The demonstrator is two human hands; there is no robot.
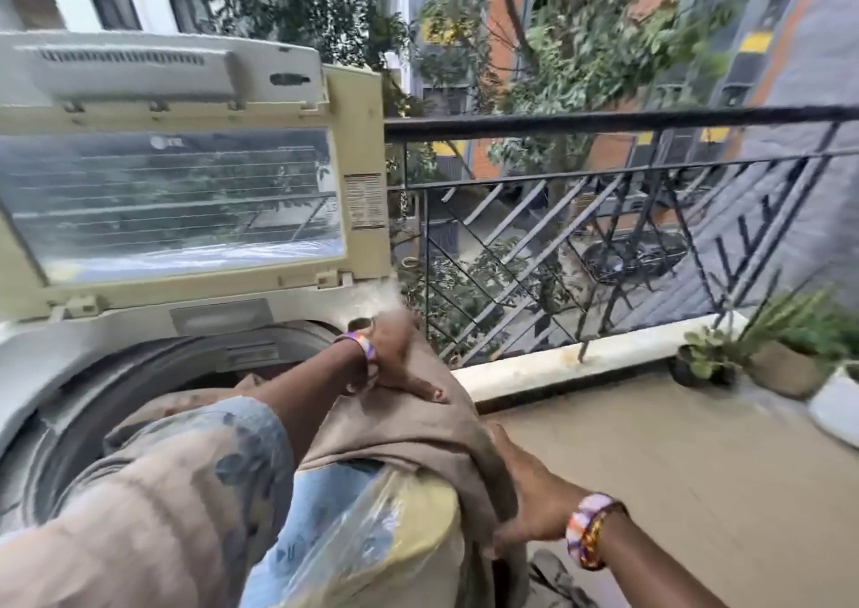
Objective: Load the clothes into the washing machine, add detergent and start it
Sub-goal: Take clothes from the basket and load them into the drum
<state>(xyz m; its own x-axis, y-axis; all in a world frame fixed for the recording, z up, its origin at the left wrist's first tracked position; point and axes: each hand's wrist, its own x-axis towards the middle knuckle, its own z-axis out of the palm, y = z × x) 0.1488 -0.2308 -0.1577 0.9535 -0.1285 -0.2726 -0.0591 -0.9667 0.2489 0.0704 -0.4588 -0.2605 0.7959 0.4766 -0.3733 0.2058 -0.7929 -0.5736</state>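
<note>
Hands (395, 356) grip brown garment (427, 426) on balcony (674, 458).

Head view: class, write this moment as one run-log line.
step: loading | lid: open | left hand: gripping brown garment at drum rim | right hand: gripping same garment, lower | detergent: not seen

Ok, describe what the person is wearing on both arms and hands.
The left arm wears a loose, beige-pink sleeve with a blurry blue-grey print, ending short of the wrist. The right arm shows no sleeve. Each wrist carries a multicoloured beaded bracelet: left bracelet, right bracelet. The left hand and right hand are gloveless.
</note>
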